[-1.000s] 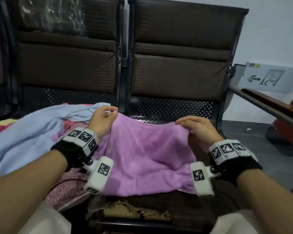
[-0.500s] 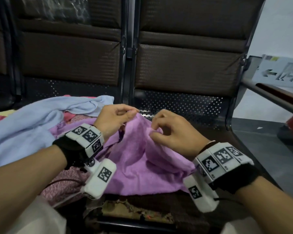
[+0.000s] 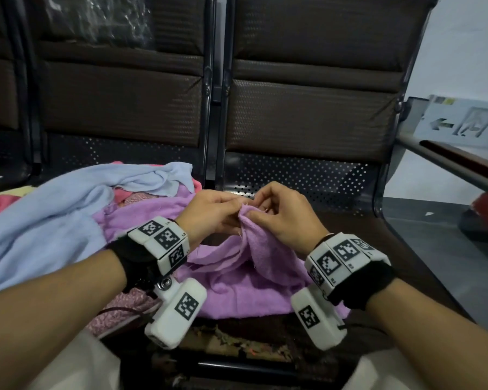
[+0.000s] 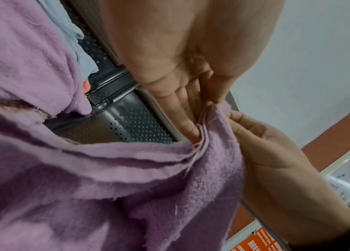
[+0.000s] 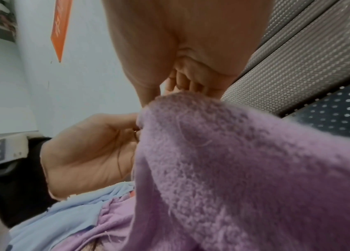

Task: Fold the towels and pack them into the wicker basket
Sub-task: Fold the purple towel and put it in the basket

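My left hand point(image 3: 209, 212) and right hand point(image 3: 282, 218) meet above the far edge of the purple towel point(image 3: 245, 280), each pinching one of its corners, so the two corners touch. The towel hangs from this joint grip toward me, its fold line running near to far, its body on the brown seat point(image 3: 383, 243). No wicker basket is in view. Both hands are equally near.
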Available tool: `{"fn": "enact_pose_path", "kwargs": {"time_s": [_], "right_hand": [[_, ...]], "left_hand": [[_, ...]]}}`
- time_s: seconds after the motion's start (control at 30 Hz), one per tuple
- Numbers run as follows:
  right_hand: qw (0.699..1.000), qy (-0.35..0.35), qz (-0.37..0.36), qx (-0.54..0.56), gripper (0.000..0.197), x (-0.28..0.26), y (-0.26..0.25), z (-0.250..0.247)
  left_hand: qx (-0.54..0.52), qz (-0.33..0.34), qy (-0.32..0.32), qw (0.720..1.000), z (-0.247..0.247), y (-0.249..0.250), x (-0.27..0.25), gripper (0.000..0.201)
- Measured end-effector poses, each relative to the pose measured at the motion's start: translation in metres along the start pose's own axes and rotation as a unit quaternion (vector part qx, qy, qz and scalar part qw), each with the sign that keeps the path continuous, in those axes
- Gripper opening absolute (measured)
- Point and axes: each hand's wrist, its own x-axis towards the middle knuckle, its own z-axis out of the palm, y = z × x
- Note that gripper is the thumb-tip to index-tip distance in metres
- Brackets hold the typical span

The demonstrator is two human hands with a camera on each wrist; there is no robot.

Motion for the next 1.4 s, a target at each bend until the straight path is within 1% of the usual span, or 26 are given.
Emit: {"fn": "enact_pose_path", "kwargs": {"time_s": [0.1,0.2,0.23,0.3,0.37,0.4,0.43,0.5,0.53,0.57,0.63,0.67,0.73,0.77,0.8,0.83,0.87,0.9,0.93,1.0,1.1,1.17,1.2,1.27,1.33,1.4], "right_hand": [[1.000,0.009,0.007,0.003,0.024,-0.001,0.001,0.002],[1.000,0.011,0.016,0.020,0.028,-0.002,0.001,0.002],[0.999,0.009,0.023,0.033,0.030,-0.002,0.001,0.001],[0.996,-0.001,0.035,0.088,0.031,-0.002,-0.002,0.002],[0.986,-0.008,0.050,0.159,0.028,0.000,-0.005,0.002],[0.983,-0.020,0.055,0.175,0.026,0.001,-0.006,0.001],[0.984,-0.038,0.056,0.167,0.023,0.001,-0.007,0.001],[0.991,-0.089,0.043,0.089,0.013,0.000,-0.006,-0.003],[0.992,-0.123,0.033,0.016,0.007,-0.001,-0.005,-0.005],[0.984,-0.159,0.019,-0.074,0.007,-0.003,-0.005,-0.007],[0.952,-0.195,-0.017,-0.234,0.011,-0.005,-0.005,-0.009],[0.944,-0.190,-0.033,-0.269,0.010,-0.005,-0.008,-0.009],[0.950,-0.149,-0.044,-0.272,0.006,-0.005,-0.015,-0.009],[0.956,-0.121,-0.048,-0.264,0.012,-0.005,-0.019,-0.008],[0.961,-0.098,-0.049,-0.254,0.026,-0.006,-0.022,-0.008],[0.966,-0.076,-0.049,-0.241,0.038,-0.007,-0.024,-0.008],[0.969,-0.051,-0.052,-0.237,0.044,-0.008,-0.026,-0.009],[0.969,-0.026,-0.056,-0.239,0.042,-0.009,-0.028,-0.010],[0.966,-0.007,-0.059,-0.251,0.034,-0.010,-0.030,-0.010],[0.958,0.005,-0.067,-0.278,0.021,-0.010,-0.031,-0.009],[0.943,0.012,-0.100,-0.317,0.012,-0.014,-0.032,-0.012],[0.941,0.000,-0.125,-0.315,0.007,-0.018,-0.030,-0.020],[0.946,-0.021,-0.128,-0.297,0.005,-0.020,-0.029,-0.024],[0.960,-0.067,-0.105,-0.250,0.005,-0.025,-0.026,-0.028],[0.970,-0.092,-0.060,-0.219,0.007,-0.030,-0.023,-0.031],[0.977,-0.087,-0.034,-0.194,0.005,-0.033,-0.019,-0.035]], "left_hand": [[-0.034,-0.012,-0.005,0.999,-0.002,0.005,-0.005,0.027],[-0.018,0.003,-0.037,0.999,-0.007,0.006,-0.011,0.019],[-0.005,0.009,-0.033,0.999,-0.007,0.006,-0.012,0.019],[0.001,0.022,0.001,1.000,-0.009,0.005,-0.013,0.021],[-0.006,0.027,0.037,0.999,-0.011,0.006,-0.013,0.026],[-0.005,0.028,0.047,0.998,-0.011,0.008,-0.013,0.029],[0.001,0.029,0.055,0.998,-0.011,0.009,-0.014,0.031],[0.019,0.032,0.078,0.996,-0.011,0.012,-0.016,0.034],[0.030,0.037,0.097,0.994,-0.012,0.013,-0.016,0.035],[0.042,0.042,0.124,0.991,-0.014,0.014,-0.015,0.035],[0.064,0.047,0.190,0.979,-0.021,0.016,-0.013,0.032],[0.070,0.049,0.215,0.973,-0.025,0.016,-0.012,0.030],[0.088,0.050,0.238,0.966,-0.032,0.014,-0.009,0.030],[0.100,0.051,0.240,0.964,-0.033,0.014,-0.009,0.031],[0.112,0.058,0.240,0.963,-0.033,0.014,-0.009,0.032],[0.121,0.069,0.235,0.962,-0.032,0.014,-0.010,0.031],[0.124,0.083,0.229,0.962,-0.031,0.016,-0.012,0.029],[0.127,0.095,0.221,0.962,-0.030,0.017,-0.014,0.028],[0.143,0.106,0.205,0.963,-0.030,0.018,-0.016,0.029],[0.218,0.129,0.135,0.958,-0.032,0.021,-0.025,0.042],[0.298,0.176,0.013,0.938,-0.038,0.028,-0.040,0.062],[0.368,0.172,-0.029,0.913,-0.045,0.032,-0.045,0.069],[0.417,0.164,-0.041,0.893,-0.048,0.032,-0.046,0.068],[0.485,0.163,-0.062,0.857,-0.050,0.031,-0.046,0.049],[0.508,0.178,-0.084,0.839,-0.047,0.031,-0.048,0.034],[0.529,0.192,-0.104,0.820,-0.044,0.030,-0.049,0.032]]}}
